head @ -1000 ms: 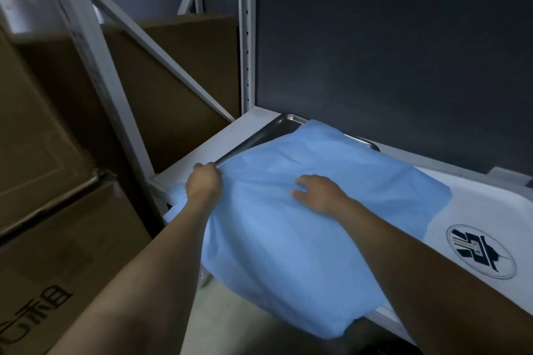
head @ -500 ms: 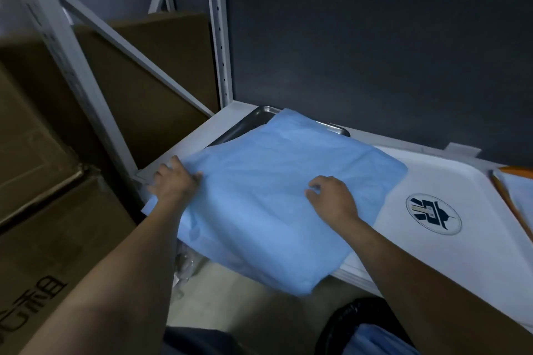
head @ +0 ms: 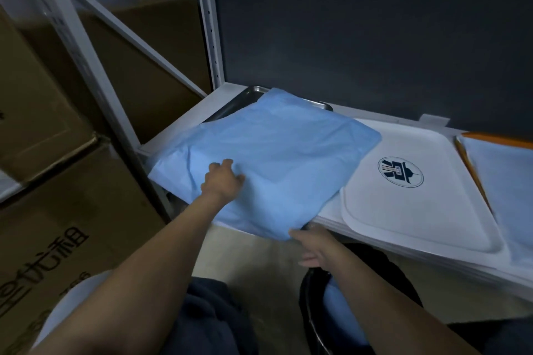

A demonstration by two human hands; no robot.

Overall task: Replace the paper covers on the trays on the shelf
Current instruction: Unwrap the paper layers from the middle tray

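A light blue paper cover (head: 282, 153) lies spread over a metal tray (head: 250, 92) at the left end of the white shelf (head: 184, 130); only the tray's far rim shows. The cover's front edge hangs over the shelf edge. My left hand (head: 222, 181) rests on the cover's near left part with curled fingers bunching the paper. At the cover's front corner, just below the shelf edge, my right hand (head: 313, 245) has its fingers on that corner. A bare white tray with a round logo (head: 409, 210) sits to the right, partly under the cover.
An orange tray (head: 496, 137) with blue paper (head: 507, 181) on it is at the far right. Cardboard boxes (head: 57, 210) stand left of the shelf post (head: 95, 89). A black bin (head: 314, 314) holding blue paper is on the floor below.
My left hand left the cover's left edge and now grips nearer its middle. My right hand slid off the top of the cover down to its front corner.
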